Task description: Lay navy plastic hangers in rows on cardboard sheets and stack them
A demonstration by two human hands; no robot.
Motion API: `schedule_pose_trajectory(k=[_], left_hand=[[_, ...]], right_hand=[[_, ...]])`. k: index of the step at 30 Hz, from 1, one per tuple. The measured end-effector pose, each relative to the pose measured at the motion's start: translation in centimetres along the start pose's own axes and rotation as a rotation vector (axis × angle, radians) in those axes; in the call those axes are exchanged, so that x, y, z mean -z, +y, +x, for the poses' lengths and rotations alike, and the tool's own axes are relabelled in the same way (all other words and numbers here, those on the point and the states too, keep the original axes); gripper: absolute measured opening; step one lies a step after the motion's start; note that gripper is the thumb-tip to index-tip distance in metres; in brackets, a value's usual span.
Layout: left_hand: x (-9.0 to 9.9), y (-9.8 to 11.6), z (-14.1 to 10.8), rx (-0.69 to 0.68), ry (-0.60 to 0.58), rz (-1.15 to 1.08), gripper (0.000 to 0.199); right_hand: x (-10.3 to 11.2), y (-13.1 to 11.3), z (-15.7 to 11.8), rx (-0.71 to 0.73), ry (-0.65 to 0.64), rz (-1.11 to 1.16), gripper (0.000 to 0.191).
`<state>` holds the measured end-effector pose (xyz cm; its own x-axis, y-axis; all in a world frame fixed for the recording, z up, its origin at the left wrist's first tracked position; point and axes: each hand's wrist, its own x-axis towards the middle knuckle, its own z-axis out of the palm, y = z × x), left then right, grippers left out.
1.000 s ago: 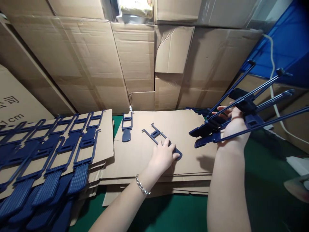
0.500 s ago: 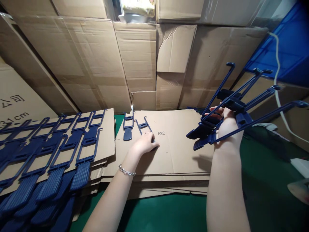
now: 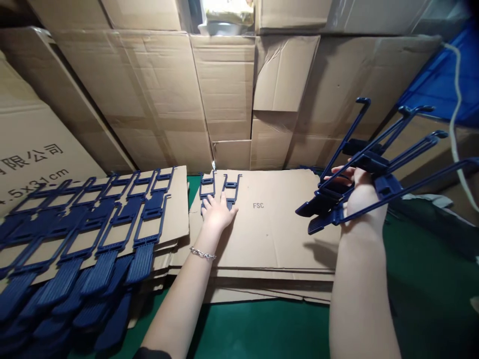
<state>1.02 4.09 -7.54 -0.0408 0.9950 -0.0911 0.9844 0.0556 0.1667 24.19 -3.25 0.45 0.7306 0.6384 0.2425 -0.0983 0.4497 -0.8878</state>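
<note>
Two dark blue plastic frames lie side by side at the left end of the cardboard sheet (image 3: pixel 284 239). My left hand (image 3: pixel 218 212) rests palm down over their lower parts, fingers spread. The right one of the pair, a slim frame with hooked ends (image 3: pixel 232 184), stands nearly straight; its lower end is partly hidden by my fingers. Beside it the other frame (image 3: pixel 207 185) shows its upper half. Raised above the sheet's right end, my right hand (image 3: pixel 350 177) is closed around a bunch of several such blue frames (image 3: pixel 370 162), their hooked arms pointing up and right.
On the left, rows of similar blue frames (image 3: pixel 151 214) cover another cardboard stack, their ribbed ends overhanging its front edge. Stacked cardboard boxes (image 3: pixel 157 99) form a wall behind. A white cable (image 3: pixel 454 109) hangs at right before blue sheeting. The table (image 3: pixel 262 329) has a green surface.
My left hand has shifted slightly left and its fingers have spread off the second frame, which has turned from slanted to nearly straight. My right hand keeps its bunch. The view has swung a little left.
</note>
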Motion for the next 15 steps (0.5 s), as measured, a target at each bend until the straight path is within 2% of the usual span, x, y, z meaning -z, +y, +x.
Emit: schedule_pose_trajectory(k=[5, 15], left_hand=[[0.4, -0.2, 0.0, 0.059, -0.034, 0.048, 0.075], [1.3, -0.4, -0.4, 0.092, -0.027, 0.033, 0.075]], right_hand=[[0.0, 0.4, 0.1, -0.051, -0.012, -0.067, 0.029], [0.1, 0.8, 0.2, -0.034, -0.017, -0.086, 0.029]])
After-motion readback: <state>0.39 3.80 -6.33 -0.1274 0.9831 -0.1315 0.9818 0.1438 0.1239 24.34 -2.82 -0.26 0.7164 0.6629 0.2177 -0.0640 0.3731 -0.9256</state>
